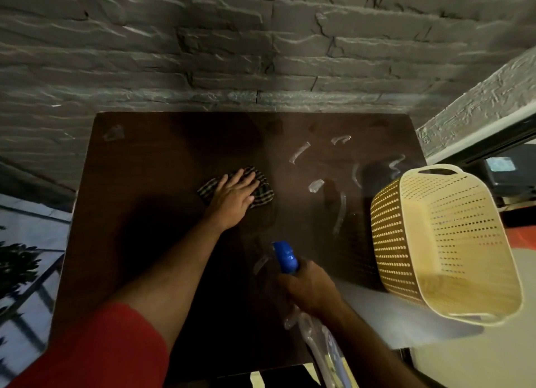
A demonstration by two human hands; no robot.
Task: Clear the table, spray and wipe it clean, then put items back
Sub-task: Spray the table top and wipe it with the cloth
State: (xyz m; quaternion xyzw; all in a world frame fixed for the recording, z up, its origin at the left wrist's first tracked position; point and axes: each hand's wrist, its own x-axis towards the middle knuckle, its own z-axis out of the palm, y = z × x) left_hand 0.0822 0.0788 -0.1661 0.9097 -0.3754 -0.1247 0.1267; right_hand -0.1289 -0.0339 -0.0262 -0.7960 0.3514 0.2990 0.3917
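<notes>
Head view: counter (150,242) cleared; basket (443,242) at 3 o'clock looks empty. Spray streaks (339,213) mostly unwiped. My left hand (232,197), fingers spread flat, presses cloth (261,190) at center; right hand (310,286), fingers curled, grips spray bottle (285,257) at 6 o'clock. Left: wiping, returning items.

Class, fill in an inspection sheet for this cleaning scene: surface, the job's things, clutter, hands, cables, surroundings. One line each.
Surface: dark wooden table, with wet streaks on its right half.
Job's things: checked cloth lying flat near the table's middle; spray bottle with a blue head, held over the near edge.
Clutter: cream perforated basket, tilted at the table's right edge; its inside looks empty.
Hands: left hand presses flat on the cloth; right hand grips the spray bottle.
Cables: nothing seen.
Surroundings: grey stone-textured wall behind the table.
</notes>
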